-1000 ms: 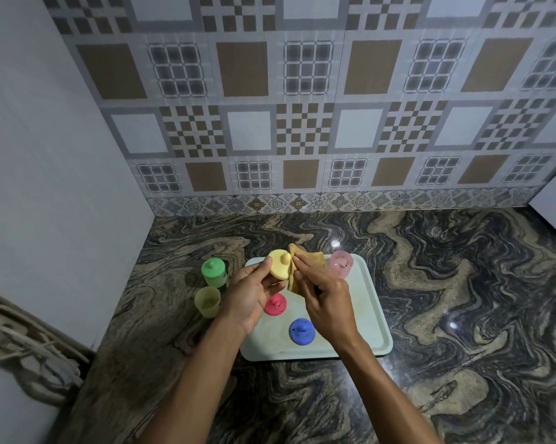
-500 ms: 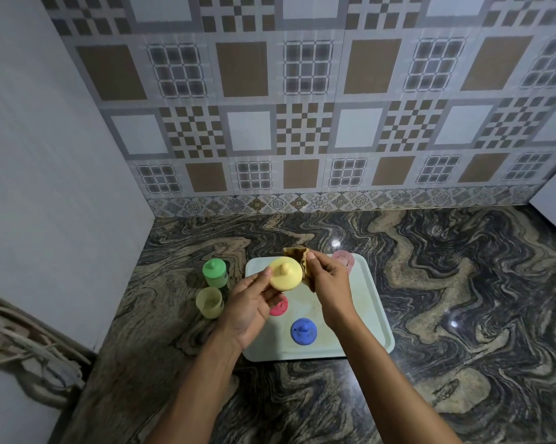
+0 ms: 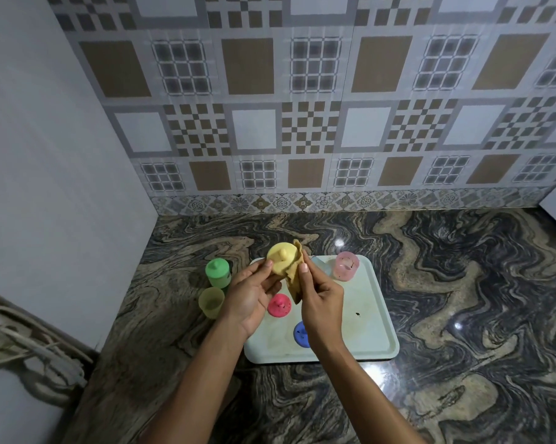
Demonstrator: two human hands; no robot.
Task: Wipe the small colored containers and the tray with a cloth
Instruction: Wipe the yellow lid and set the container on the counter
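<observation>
Left grip (image 3: 251, 296) grasping yellow lid (image 3: 281, 259); right grip (image 3: 321, 302) pinching cloth (image 3: 294, 280) against it. Step: wiping lid above tray (image 3: 366, 331). Next likely: rotate lid, cover unwiped side

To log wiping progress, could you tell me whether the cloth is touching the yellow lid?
Touching: the head view shows the cloth lying against the yellow lid at its right edge.

The yellow lid (image 3: 281, 259) in the left hand (image 3: 251, 296) has turned knob-first toward the camera. The right hand (image 3: 321, 302) has drawn the cloth (image 3: 294, 283) round its right edge, where it now hangs lower.
</observation>
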